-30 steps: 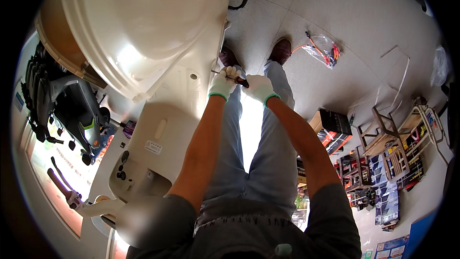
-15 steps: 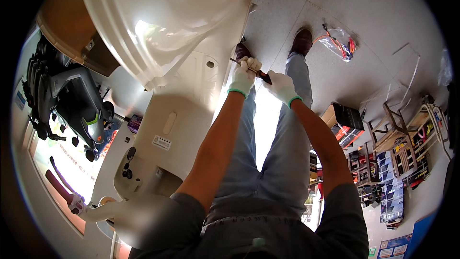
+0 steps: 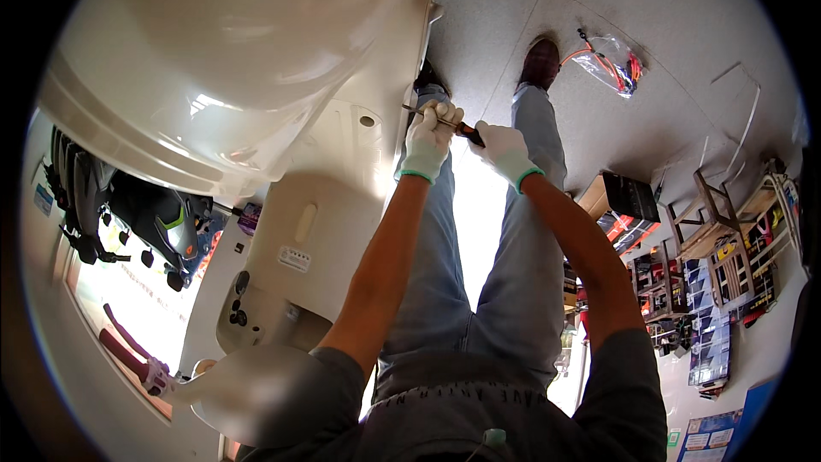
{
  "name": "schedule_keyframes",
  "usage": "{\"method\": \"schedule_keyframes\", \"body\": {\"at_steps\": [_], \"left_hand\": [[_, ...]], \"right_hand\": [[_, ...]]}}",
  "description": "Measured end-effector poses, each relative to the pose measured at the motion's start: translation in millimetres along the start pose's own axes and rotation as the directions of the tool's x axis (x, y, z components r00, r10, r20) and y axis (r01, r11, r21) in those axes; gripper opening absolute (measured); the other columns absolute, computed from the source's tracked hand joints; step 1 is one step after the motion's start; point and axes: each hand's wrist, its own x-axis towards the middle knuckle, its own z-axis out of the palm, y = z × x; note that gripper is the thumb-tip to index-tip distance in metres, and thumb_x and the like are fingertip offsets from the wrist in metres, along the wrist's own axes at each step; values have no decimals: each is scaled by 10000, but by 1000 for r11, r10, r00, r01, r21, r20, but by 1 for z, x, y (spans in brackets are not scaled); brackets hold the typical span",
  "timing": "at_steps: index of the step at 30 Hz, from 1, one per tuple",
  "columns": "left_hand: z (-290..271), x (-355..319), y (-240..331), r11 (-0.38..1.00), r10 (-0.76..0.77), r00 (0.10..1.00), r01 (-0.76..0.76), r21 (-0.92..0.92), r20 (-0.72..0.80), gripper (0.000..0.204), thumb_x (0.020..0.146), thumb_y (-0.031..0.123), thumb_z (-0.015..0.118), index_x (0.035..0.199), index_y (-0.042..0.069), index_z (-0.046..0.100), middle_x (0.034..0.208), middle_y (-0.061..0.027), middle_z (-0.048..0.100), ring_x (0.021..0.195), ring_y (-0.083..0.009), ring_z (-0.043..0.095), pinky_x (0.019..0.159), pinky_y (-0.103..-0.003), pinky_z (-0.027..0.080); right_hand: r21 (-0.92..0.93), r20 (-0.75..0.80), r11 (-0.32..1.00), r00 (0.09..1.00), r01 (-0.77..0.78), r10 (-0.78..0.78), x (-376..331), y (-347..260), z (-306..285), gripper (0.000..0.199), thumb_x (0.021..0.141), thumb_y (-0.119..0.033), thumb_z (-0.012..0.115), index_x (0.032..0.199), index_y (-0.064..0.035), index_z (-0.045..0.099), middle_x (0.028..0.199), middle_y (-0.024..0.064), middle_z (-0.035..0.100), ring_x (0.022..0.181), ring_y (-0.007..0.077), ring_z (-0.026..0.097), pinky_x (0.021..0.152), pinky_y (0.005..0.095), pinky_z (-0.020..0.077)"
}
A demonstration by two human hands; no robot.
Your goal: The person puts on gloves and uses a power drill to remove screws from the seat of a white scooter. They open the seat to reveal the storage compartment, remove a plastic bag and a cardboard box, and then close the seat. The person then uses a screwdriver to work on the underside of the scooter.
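Note:
Both of my hands wear white gloves with green cuffs and meet in front of me, beside the edge of a cream vehicle body. My right hand (image 3: 503, 152) is closed around the black and orange handle of a screwdriver (image 3: 468, 133). The fingers of my left hand (image 3: 427, 141) are wrapped round its metal shaft, and the thin end sticks out past them to the left. Nothing else shows in either hand. Next to my left hand lies the cream moulded panel (image 3: 342, 162), with a small round hole and a white label.
A large glossy cream shell (image 3: 222, 60) rises at the upper left. On the grey floor lies a plastic bag with orange cables (image 3: 614, 68), beyond my right shoe (image 3: 540, 62). A cardboard box (image 3: 620, 205) and wooden racks (image 3: 714, 214) stand at the right; a dark scooter (image 3: 162, 222) is at the far left.
The view has shifted a little, and the glossy shell now fills more of the upper left. Both hands keep their grip on the screwdriver, with hardly any movement.

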Motion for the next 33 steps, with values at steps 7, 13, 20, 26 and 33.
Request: {"method": "schedule_keyframes", "body": {"at_steps": [7, 13, 20, 26, 33], "left_hand": [[7, 3, 15, 981, -137, 929, 79, -178, -344, 249, 877, 226, 563, 690, 87, 476, 516, 16, 319, 460, -144, 326, 529, -331, 375], [10, 17, 25, 937, -315, 795, 347, -37, -519, 177, 865, 140, 583, 720, 113, 484, 495, 52, 246, 401, -109, 233, 455, -291, 333], [-10, 14, 8, 627, -40, 960, 241, 741, -278, 106, 867, 57, 463, 766, 85, 474, 530, 24, 236, 479, -116, 309, 435, -226, 280], [-36, 22, 5, 715, -1, 962, 192, 672, -273, 193, 865, 27, 440, 699, 117, 402, 535, 26, 201, 482, -91, 241, 437, -236, 235], [-51, 30, -3, 620, 76, 980, 98, 778, -184, 177, 850, -24, 455, 727, 98, 420, 541, 27, 221, 457, -89, 229, 421, -242, 235]], "right_hand": [[-82, 80, 988, 987, -134, 140, -11, -25, 9, 245, 835, -311, 534, 904, -76, 535, 714, 100, 614, 690, 291, 618, 616, 428, 472], [-101, 113, 961, 956, -259, 270, -6, -35, 8, 237, 837, -292, 539, 928, -73, 537, 762, 109, 638, 721, 298, 635, 626, 423, 490], [-144, 51, 972, 980, -185, 194, 0, -24, 8, 140, 837, -194, 496, 901, -76, 537, 741, 112, 638, 695, 285, 641, 608, 419, 492], [-152, 88, 975, 981, -160, 175, 0, -21, 4, 148, 839, -201, 496, 907, -77, 536, 742, 106, 638, 698, 285, 641, 615, 413, 491], [-161, 136, 976, 976, -147, 170, 5, -15, 0, 161, 845, -213, 489, 922, -80, 534, 756, 108, 642, 718, 278, 643, 638, 413, 490]]}}
